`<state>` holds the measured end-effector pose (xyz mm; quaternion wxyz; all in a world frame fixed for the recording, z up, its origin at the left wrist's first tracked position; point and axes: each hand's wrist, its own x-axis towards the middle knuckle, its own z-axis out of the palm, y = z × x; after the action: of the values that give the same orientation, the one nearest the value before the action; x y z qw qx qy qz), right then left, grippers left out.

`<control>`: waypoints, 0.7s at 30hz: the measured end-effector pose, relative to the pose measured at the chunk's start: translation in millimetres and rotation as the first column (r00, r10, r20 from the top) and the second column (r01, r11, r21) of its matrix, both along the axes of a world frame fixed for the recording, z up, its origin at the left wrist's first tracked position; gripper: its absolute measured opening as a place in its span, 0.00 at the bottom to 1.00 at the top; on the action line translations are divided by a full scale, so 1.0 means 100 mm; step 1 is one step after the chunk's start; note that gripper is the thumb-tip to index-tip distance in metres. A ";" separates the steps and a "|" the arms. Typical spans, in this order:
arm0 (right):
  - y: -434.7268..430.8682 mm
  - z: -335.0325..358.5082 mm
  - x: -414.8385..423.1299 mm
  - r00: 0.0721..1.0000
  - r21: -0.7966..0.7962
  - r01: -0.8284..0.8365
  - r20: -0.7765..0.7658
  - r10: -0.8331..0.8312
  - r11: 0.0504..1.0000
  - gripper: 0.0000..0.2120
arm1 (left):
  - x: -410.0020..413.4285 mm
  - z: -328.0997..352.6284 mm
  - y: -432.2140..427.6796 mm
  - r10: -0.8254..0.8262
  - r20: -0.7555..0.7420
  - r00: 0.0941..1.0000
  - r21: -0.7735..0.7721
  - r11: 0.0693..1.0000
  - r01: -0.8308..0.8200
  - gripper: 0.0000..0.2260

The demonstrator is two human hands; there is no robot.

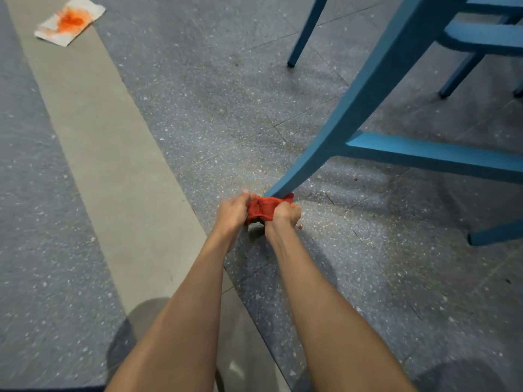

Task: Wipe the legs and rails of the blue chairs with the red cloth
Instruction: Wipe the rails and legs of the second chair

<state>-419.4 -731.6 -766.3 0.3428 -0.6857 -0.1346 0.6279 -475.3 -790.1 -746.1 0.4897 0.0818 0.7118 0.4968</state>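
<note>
**Entry: near chair leg, foot end**

- Cloth (pixel 261 209): red and bunched. It is held low against the foot of the near leg (pixel 358 106), just above the floor (pixel 198 94). The far side is hidden, so I cannot tell whether it wraps fully round.
- Left hand (pixel 233 209): fingers curled into the cloth's left end, gripping it.
- Right hand (pixel 283 215): fingers closed over the cloth's right end, gripping it. Both hands are slightly blurred.
- Chair (pixel 418 32): blue. The near leg slants down from upper right to the cloth.
- Rail (pixel 435 157): joins that leg partway up and runs right, out of frame.
- Further leg (pixel 307 29): stands well apart, at the top.
- Another foot (pixel 492 236): sits at the right edge.
- Second chair (pixel 481 38): blue, behind the first, only partly seen.
- Napkin (pixel 69 21): white with an orange stain. It lies on the pale strip (pixel 113 154) of floor at top left, well apart from the work.
- Crumbs (pixel 300 227): small and reddish, on the floor just beside the right hand.

**Step in hand (judged):** wiping the lowest part of the near leg, with the cloth held between both hands. How much of the chair is already clean cannot be read here.

**Next move calls for (judged):**
- Keep both grips firm and the cloth tight against the wood.
- Draw the cloth up along the leg's slant to the rail joint.
- Shift along the rail.
- The other legs and the second chair appear to remain.
</note>
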 end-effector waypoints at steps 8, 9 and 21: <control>0.08 -0.05 0.18 0.997 0.029 -0.071 -0.012 0.071 0.997 0.06 | 0.13 0.14 -0.02 -0.137 -0.095 0.986 -0.057 0.990 0.132 0.15; 0.09 -0.02 0.22 0.996 0.048 -0.089 -0.024 0.091 0.995 0.06 | 0.16 0.16 0.00 -0.141 -0.102 0.985 -0.053 0.989 0.136 0.15; 0.29 0.99 0.90 0.952 0.260 -0.192 -0.184 0.244 0.946 0.11 | 0.71 0.53 0.10 0.132 0.396 0.909 0.047 0.985 -0.164 0.08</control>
<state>-329.7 -702.5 -666.8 0.3633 -0.5486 -0.2470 0.7113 -403.9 -779.8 -693.2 0.5792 -0.0540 0.5837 0.5665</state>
